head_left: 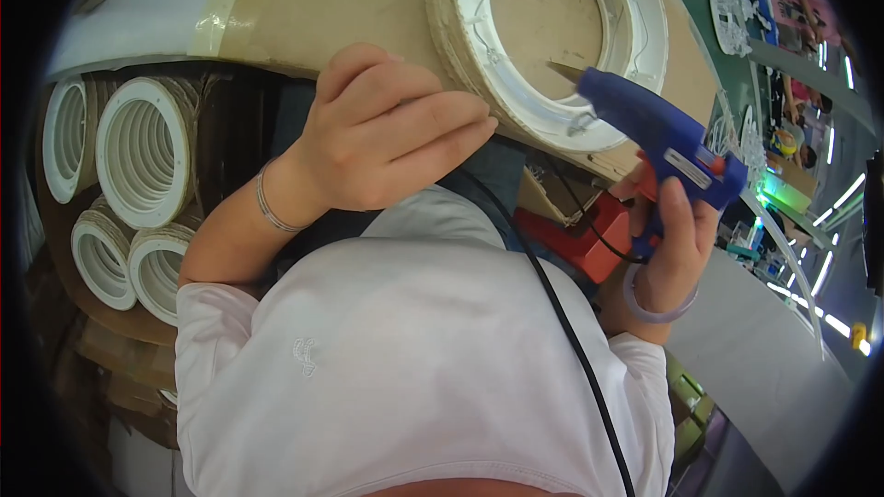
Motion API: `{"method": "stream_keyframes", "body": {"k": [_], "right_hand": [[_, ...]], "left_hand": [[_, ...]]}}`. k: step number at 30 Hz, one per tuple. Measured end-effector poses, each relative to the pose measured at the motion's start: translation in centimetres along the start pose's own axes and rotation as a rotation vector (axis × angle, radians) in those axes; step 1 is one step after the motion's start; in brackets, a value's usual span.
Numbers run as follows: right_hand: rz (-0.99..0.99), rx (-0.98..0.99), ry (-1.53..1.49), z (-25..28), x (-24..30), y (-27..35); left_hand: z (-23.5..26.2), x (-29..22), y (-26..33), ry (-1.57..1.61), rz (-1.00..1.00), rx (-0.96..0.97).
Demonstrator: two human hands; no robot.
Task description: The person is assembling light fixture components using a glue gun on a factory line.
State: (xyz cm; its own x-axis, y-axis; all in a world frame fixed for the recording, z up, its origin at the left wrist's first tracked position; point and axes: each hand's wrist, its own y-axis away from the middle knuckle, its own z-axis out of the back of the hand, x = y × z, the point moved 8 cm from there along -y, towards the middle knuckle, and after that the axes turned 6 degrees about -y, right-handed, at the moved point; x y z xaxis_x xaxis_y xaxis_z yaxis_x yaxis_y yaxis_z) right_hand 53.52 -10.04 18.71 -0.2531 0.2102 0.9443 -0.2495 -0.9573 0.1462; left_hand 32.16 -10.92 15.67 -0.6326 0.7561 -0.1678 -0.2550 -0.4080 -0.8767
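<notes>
My right hand (677, 230) grips a blue hot glue gun (640, 115) with a red trigger, and its nozzle points left over the rim of a white ring-shaped frame (652, 23). Thin wires run along the ring's inner channel, and a rough tan edge shows on its left side. A clear piece lies at the ring's near rim, close to the nozzle. Just left of that rim is my left hand (387, 133), its fingers curled and pressed together. Whatever its fingertips hold, if anything, is hidden. Whether they touch the ring, I cannot tell.
Brown cardboard (331, 0) covers the table under the ring. Stacked white rings (143, 152) stand at the left. A black cable (552, 304) crosses my front. Below the table edge sits a red box-like object (603, 235). Clear plastic parts (727, 14) lie at the far right.
</notes>
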Motion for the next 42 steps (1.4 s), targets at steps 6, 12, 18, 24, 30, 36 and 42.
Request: {"method": "stream_keyframes", "body": {"k": [6,12,18,24,30,36,42], "right_hand": [[-0.015,-0.03,0.058,5.2,-1.0,1.5],[-0.074,0.009,0.066,4.8,-1.9,1.5],[-0.077,-0.032,0.095,4.9,-2.2,1.5],[-0.107,0.035,0.111,5.0,-2.5,1.3],[-0.107,-0.038,0.117,5.2,-2.3,1.5],[-0.151,-0.064,0.123,5.2,-2.2,1.9],[-0.167,-0.061,0.125,5.7,-2.2,2.2]], "left_hand": [[-0.9,-0.5,-0.6,0.006,-0.01,0.03],[-2.0,-1.2,-1.1,0.029,-0.017,0.093],[-2.2,-1.4,-1.4,0.027,0.002,0.136],[-2.1,-1.3,-1.5,0.022,-0.001,0.129],[-2.2,-1.3,-1.6,0.03,0.0,0.129],[-2.3,-1.3,-1.6,0.022,0.001,0.123],[-2.4,-1.3,-1.6,0.016,0.006,0.126]]}}
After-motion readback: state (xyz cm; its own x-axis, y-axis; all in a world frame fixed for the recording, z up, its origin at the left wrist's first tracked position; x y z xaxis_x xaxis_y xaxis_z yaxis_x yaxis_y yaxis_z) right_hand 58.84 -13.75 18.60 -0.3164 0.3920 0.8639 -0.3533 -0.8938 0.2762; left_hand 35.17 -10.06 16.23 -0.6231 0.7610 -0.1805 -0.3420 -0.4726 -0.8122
